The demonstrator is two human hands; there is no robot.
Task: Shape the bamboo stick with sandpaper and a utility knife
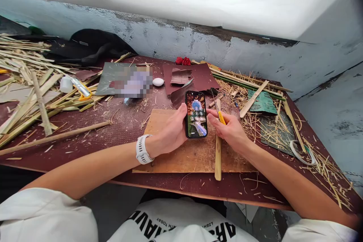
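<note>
My left hand (172,130) is closed around the edge of a black smartphone (196,115), held upright above the board. A number keypad shows on its lit screen. My right hand (231,130) grips a small yellow-handled knife (221,117), its blade pointing away from me. The index finger of that hand reaches to the phone's right edge. Below my right hand, a flat bamboo strip (217,160) lies on a brown wooden board (172,164), its lower end over the board's front edge. The strip's middle is partly hidden by the hand.
Bamboo strips (41,100) pile up on the left, with a yellow utility knife (82,90) among them. Sandpaper sheets (204,77) and a white egg-shaped object (158,82) sit behind the phone. Shavings and a tape roll (303,153) are at right. A wall (170,41) borders the table's back.
</note>
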